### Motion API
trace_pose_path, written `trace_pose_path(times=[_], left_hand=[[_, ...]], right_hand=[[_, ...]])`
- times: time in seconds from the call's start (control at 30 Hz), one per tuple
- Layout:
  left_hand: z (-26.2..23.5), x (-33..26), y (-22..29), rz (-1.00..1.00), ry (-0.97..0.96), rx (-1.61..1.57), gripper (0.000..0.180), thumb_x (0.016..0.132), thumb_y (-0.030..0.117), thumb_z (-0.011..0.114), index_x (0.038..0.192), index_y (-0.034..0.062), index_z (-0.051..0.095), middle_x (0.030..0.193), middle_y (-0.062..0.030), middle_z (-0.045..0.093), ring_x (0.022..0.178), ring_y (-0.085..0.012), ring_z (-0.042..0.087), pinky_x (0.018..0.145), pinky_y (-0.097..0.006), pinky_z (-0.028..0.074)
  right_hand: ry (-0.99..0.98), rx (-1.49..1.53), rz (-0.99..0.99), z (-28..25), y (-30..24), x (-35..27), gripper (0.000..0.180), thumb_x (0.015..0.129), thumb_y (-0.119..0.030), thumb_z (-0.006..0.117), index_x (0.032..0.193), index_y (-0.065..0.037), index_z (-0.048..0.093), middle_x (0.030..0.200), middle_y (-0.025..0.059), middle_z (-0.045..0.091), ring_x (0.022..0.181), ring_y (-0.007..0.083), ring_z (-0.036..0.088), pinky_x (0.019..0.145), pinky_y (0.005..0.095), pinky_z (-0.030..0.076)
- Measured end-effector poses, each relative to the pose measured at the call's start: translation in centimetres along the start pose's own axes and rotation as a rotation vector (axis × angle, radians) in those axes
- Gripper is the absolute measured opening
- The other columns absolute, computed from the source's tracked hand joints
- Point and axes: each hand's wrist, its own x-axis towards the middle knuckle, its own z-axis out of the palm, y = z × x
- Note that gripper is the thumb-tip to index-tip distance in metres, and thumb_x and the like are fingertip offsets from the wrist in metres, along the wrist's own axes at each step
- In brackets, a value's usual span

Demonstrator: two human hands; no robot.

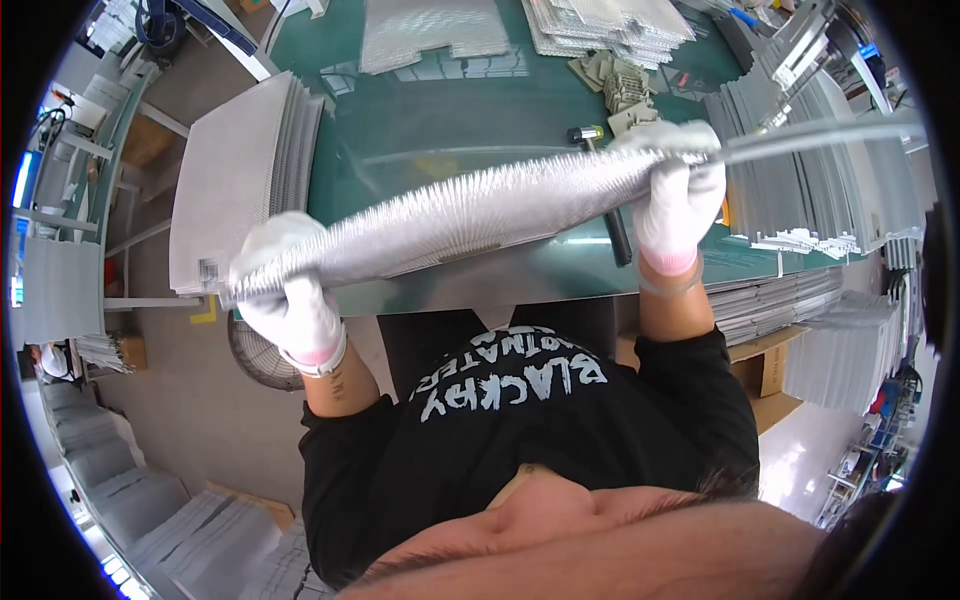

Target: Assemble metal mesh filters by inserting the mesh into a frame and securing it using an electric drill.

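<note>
A long, silvery, finely ridged metal panel (470,215) spans the space in front of me, bowed and seen nearly edge-on. My left hand (295,312), in a white glove, is closed round its lower left end. At the higher right end, my gloved right hand (682,205) grips it too, thumb on the near side. A blurred grey strip (820,138) runs from beside my right hand toward the right edge; whether it joins the panel I cannot tell. Partly hidden behind the panel, a hammer (619,238) with a dark handle lies on the green tabletop (450,115).
Stacked grey panels stand left (235,170) and right (800,170) on the table. Farther back lie a silvery sheet (430,35), a pile of sheets (610,25) and small beige plates (620,85). A round fan (262,352) sits below the table's left front corner.
</note>
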Motion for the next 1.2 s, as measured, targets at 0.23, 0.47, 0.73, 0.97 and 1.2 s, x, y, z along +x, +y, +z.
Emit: trace_pose_path(times=[0.23,0.47,0.73,0.97,1.2], left_hand=[[-0.1,-0.6,1.2,0.120,-0.150,-0.057,0.024,0.093,0.024,0.065,0.088,0.0031,0.055,0.067,-0.0060,0.055,0.056,-0.0168,0.051,0.052,-0.032,0.041],[-0.5,0.0,-1.3,-0.175,0.006,-0.038,0.020,0.090,0.011,0.064,0.103,-0.0006,0.055,0.097,-0.0109,0.062,0.090,-0.0201,0.058,0.085,-0.034,0.046],[-0.4,-0.6,-1.4,-0.296,0.112,-0.112,0.028,0.087,-0.001,0.061,0.114,-0.0035,0.056,0.101,-0.0044,0.063,0.088,-0.0086,0.056,0.080,-0.024,0.046],[-0.9,1.5,1.1,-0.368,-0.226,0.007,0.021,0.080,-0.003,0.069,0.099,-0.0033,0.062,0.090,-0.0042,0.062,0.078,-0.0079,0.056,0.067,-0.023,0.045],[1.2,2.3,0.9,-0.117,-0.074,-0.074,0.016,0.078,-0.005,0.069,0.092,0.0005,0.062,0.092,-0.0090,0.063,0.081,-0.0140,0.059,0.073,-0.026,0.048]], right_hand=[[0.198,-0.009,-0.321,1.4,-2.1,-1.6,0.073,0.087,-0.008,0.072,0.146,-0.013,0.030,0.102,0.0167,0.063,0.059,0.0174,0.059,0.048,0.0306,0.052],[-0.210,-0.577,-0.192,-3.3,-2.9,3.3,0.071,0.078,-0.003,0.077,0.142,-0.002,0.046,0.119,0.0181,0.066,0.099,0.0183,0.066,0.085,0.0308,0.052],[-0.913,-0.636,-0.156,-2.2,-8.0,9.4,0.043,0.077,-0.004,0.071,0.120,-0.006,0.065,0.101,0.0134,0.070,0.091,0.0286,0.068,0.081,0.0350,0.054],[-1.150,-0.816,-0.256,2.6,-10.0,10.5,0.046,0.079,0.000,0.059,0.124,-0.010,0.063,0.098,0.0132,0.068,0.086,0.0335,0.066,0.077,0.0395,0.054],[-1.150,-0.491,-0.232,4.3,-8.1,10.7,0.043,0.079,-0.004,0.060,0.122,-0.010,0.061,0.101,0.0136,0.068,0.087,0.0343,0.066,0.077,0.0399,0.053]])
